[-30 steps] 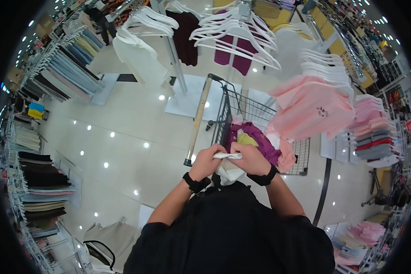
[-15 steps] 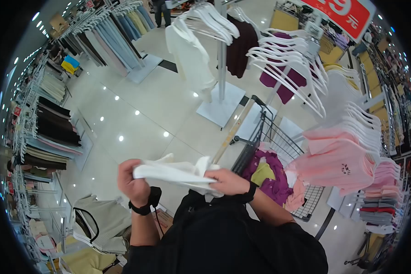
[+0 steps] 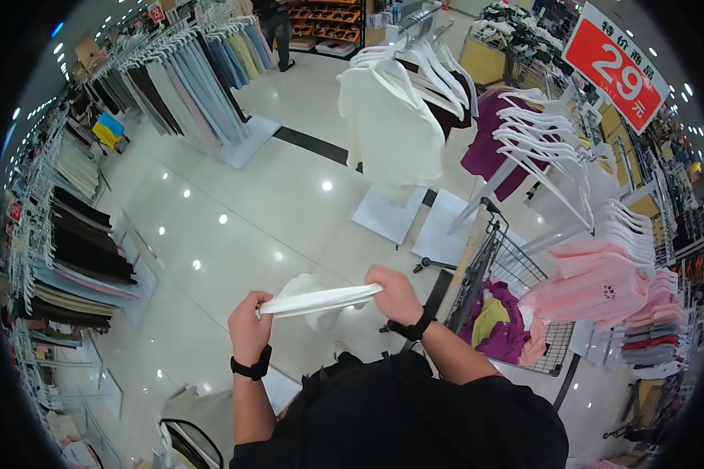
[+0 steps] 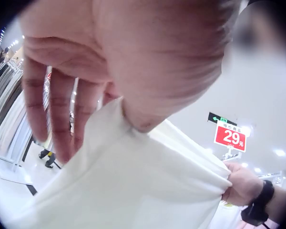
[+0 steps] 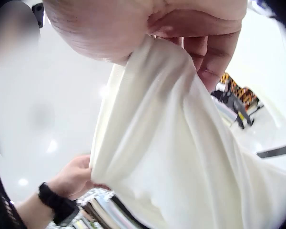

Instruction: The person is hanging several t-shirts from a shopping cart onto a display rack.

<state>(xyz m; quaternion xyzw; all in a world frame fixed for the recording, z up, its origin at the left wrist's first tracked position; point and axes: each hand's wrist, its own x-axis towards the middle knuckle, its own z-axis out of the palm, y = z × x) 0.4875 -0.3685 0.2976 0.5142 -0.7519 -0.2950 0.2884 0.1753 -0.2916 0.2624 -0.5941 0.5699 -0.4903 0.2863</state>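
Note:
A white garment [image 3: 321, 300] is stretched between the two hands in front of the body, its lower part hanging down. The left hand [image 3: 249, 322] pinches one end of its edge; in the left wrist view the thumb of the left hand [image 4: 119, 62] presses on the cloth [image 4: 133, 186] and the other fingers hang behind. At the opposite end the right hand [image 3: 396, 295] grips the edge. In the right wrist view the cloth [image 5: 157, 129] drapes from between the thumb and fingers of the right hand [image 5: 157, 28].
To the right stands a cart [image 3: 555, 348] with purple, green and pink clothes [image 3: 502, 320]. Behind it are racks with white hangers [image 3: 544, 129], pink shirts [image 3: 594, 283] and a red price sign [image 3: 616, 69]. Trousers [image 3: 188, 94] hang at the upper left, near a standing person [image 3: 276, 35].
The hands have moved apart from close together, and the white garment between them is now drawn taut. The view has turned left, so the cart stands further right.

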